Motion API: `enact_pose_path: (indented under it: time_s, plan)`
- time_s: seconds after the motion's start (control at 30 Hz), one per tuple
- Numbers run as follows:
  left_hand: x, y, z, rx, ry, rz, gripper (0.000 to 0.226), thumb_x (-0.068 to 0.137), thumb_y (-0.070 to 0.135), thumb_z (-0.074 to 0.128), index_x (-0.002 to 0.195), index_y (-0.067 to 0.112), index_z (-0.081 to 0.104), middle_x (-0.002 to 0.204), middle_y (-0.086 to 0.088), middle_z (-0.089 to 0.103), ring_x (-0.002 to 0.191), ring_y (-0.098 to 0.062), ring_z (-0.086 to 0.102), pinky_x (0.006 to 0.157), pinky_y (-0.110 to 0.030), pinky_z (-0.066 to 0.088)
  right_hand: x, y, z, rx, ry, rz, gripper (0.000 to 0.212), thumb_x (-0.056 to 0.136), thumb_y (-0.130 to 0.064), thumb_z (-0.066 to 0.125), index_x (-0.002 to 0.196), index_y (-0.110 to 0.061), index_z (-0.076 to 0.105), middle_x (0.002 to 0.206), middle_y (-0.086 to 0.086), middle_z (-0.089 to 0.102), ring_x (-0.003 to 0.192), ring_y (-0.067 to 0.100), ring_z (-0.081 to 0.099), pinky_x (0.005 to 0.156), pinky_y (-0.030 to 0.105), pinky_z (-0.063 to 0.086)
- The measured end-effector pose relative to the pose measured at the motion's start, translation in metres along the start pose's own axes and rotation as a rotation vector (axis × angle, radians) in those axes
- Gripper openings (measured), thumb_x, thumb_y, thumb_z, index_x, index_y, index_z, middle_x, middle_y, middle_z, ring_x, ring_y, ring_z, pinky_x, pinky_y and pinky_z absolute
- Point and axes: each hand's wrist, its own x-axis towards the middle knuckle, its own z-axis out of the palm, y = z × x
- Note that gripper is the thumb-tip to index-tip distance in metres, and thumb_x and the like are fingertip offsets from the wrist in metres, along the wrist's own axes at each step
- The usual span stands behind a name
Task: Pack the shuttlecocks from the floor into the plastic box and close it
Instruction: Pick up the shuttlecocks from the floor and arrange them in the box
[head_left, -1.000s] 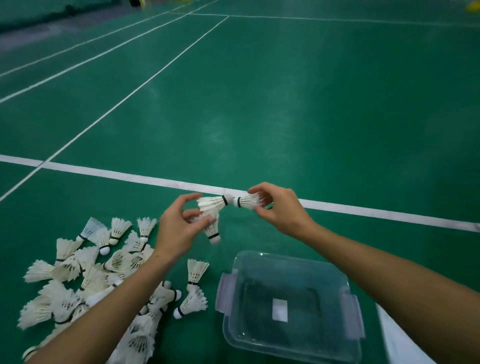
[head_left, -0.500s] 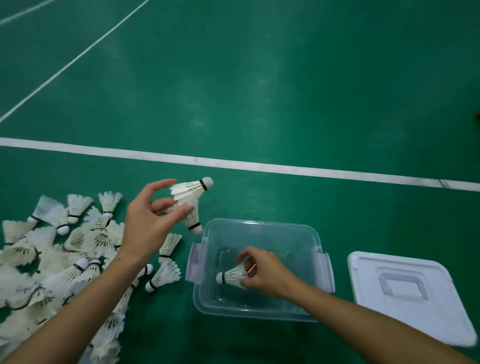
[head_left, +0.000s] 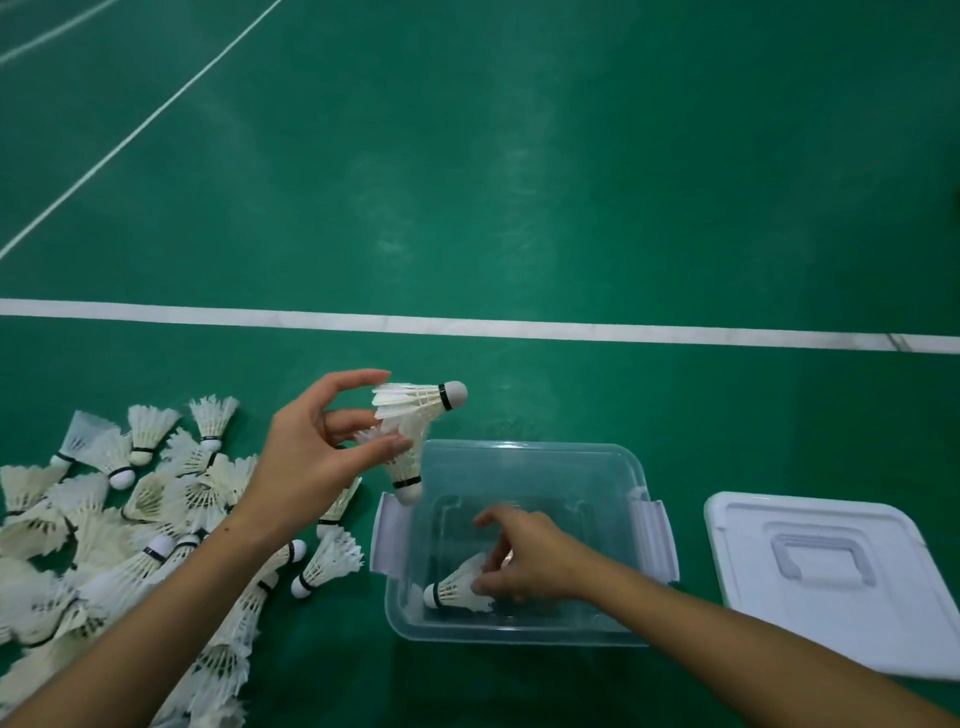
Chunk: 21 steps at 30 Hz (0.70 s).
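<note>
Right hand (head_left: 524, 558) is down inside the clear plastic box (head_left: 636, 470), fingers pinching one shuttlecock (head_left: 457, 584) near the front-left wall. Left hand (head_left: 311, 462) pinches two shuttlecocks (head_left: 415, 410) over the box's left rim. Pile (head_left: 130, 519) left, lid (head_left: 831, 587) right, open court beyond. No readable writing.

Green court floor (head_left: 519, 182), glossy, with pale reflections near centre. Broad white line (head_left: 467, 328) across the full width of the floor. Two thinner white lines (head_left: 130, 130) beyond the broad line, at far left, angled toward the top edge. Small dark spot at the right edge, beyond the broad line; unidentifiable.
</note>
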Motion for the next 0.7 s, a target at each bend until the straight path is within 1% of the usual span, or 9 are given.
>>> enact_pose_path:
  time_s: [0.1, 0.17, 0.27, 0.33, 0.4, 0.47, 0.53, 0.63, 0.7]
  plan:
    - [0.009, 0.008, -0.005, 0.067, -0.102, 0.008, 0.068, 0.071, 0.012, 0.092, 0.131, 0.027, 0.064, 0.082, -0.004, 0.08, 0.066, -0.016, 0.071, 0.066, -0.032, 0.056, -0.019, -0.002, -0.04, 0.017, 0.149, -0.052, 0.052, 0.088, -0.038, 0.081, 0.132, -0.028, 0.057, 0.1, -0.005, 0.076, 0.083, 0.008, 0.073, 0.081, 0.036, 0.064]
    - [0.017, 0.014, -0.007, 0.115, -0.196, 0.01, 0.069, 0.07, 0.016, 0.092, 0.131, 0.031, 0.064, 0.08, -0.005, 0.079, 0.06, -0.018, 0.063, 0.064, -0.038, 0.051, -0.033, -0.009, -0.069, 0.064, 0.263, -0.111, 0.038, 0.088, -0.036, 0.082, 0.121, -0.027, 0.065, 0.097, -0.005, 0.076, 0.082, 0.007, 0.074, 0.081, 0.037, 0.064]
    - [0.027, 0.028, -0.001, 0.226, -0.364, 0.03, 0.071, 0.073, 0.018, 0.092, 0.133, 0.04, 0.06, 0.084, -0.002, 0.079, 0.056, -0.006, 0.058, 0.059, -0.028, 0.047, -0.051, -0.033, -0.109, 0.133, 0.417, -0.244, 0.029, 0.089, -0.028, 0.082, 0.115, -0.024, 0.071, 0.096, -0.007, 0.078, 0.084, 0.007, 0.074, 0.076, 0.025, 0.06]
    - [0.034, 0.039, 0.004, 0.349, -0.467, 0.074, 0.072, 0.078, 0.018, 0.091, 0.135, 0.043, 0.055, 0.089, 0.005, 0.081, 0.057, 0.003, 0.061, 0.059, -0.016, 0.047, -0.056, -0.052, -0.129, 0.147, 0.466, -0.337, 0.028, 0.09, -0.026, 0.081, 0.116, -0.026, 0.07, 0.105, -0.011, 0.077, 0.092, 0.007, 0.074, 0.077, 0.023, 0.059]
    - [0.042, 0.048, 0.008, 0.448, -0.562, 0.117, 0.073, 0.08, 0.021, 0.09, 0.137, 0.047, 0.052, 0.096, 0.008, 0.081, 0.069, 0.002, 0.067, 0.064, -0.016, 0.05, -0.054, -0.069, -0.141, 0.096, 0.437, -0.423, 0.034, 0.091, -0.026, 0.081, 0.122, -0.03, 0.068, 0.12, -0.016, 0.071, 0.106, 0.008, 0.07, 0.082, 0.028, 0.061]
    - [0.049, 0.054, 0.01, 0.513, -0.642, 0.141, 0.073, 0.081, 0.026, 0.09, 0.137, 0.05, 0.049, 0.098, 0.012, 0.08, 0.082, -0.011, 0.072, 0.073, -0.028, 0.056, -0.048, -0.08, -0.145, 0.046, 0.327, -0.467, 0.042, 0.092, -0.025, 0.081, 0.13, -0.03, 0.063, 0.131, -0.018, 0.063, 0.114, 0.007, 0.067, 0.084, 0.03, 0.062]
    - [0.052, 0.058, 0.011, 0.515, -0.705, 0.14, 0.073, 0.082, 0.025, 0.089, 0.138, 0.048, 0.048, 0.098, 0.013, 0.08, 0.083, -0.02, 0.073, 0.08, -0.037, 0.058, -0.041, -0.086, -0.146, 0.116, 0.193, -0.466, 0.048, 0.092, -0.017, 0.08, 0.134, -0.023, 0.058, 0.137, -0.01, 0.062, 0.113, 0.009, 0.069, 0.084, 0.031, 0.063]
    - [0.051, 0.061, 0.013, 0.461, -0.738, 0.143, 0.073, 0.083, 0.018, 0.088, 0.138, 0.045, 0.047, 0.098, 0.01, 0.08, 0.084, -0.014, 0.074, 0.083, -0.032, 0.058, -0.035, -0.085, -0.143, 0.274, 0.07, -0.45, 0.051, 0.092, -0.003, 0.077, 0.136, -0.013, 0.05, 0.136, 0.002, 0.067, 0.106, 0.024, 0.074, 0.083, 0.046, 0.065]
    - [0.048, 0.06, 0.014, 0.449, -0.753, 0.142, 0.076, 0.083, 0.018, 0.088, 0.14, 0.044, 0.046, 0.098, 0.008, 0.08, 0.087, -0.011, 0.074, 0.086, -0.03, 0.058, -0.032, -0.08, -0.14, 0.288, 0.034, -0.451, 0.053, 0.091, 0.0, 0.077, 0.136, -0.009, 0.05, 0.13, 0.009, 0.071, 0.105, 0.023, 0.074, 0.084, 0.049, 0.065]
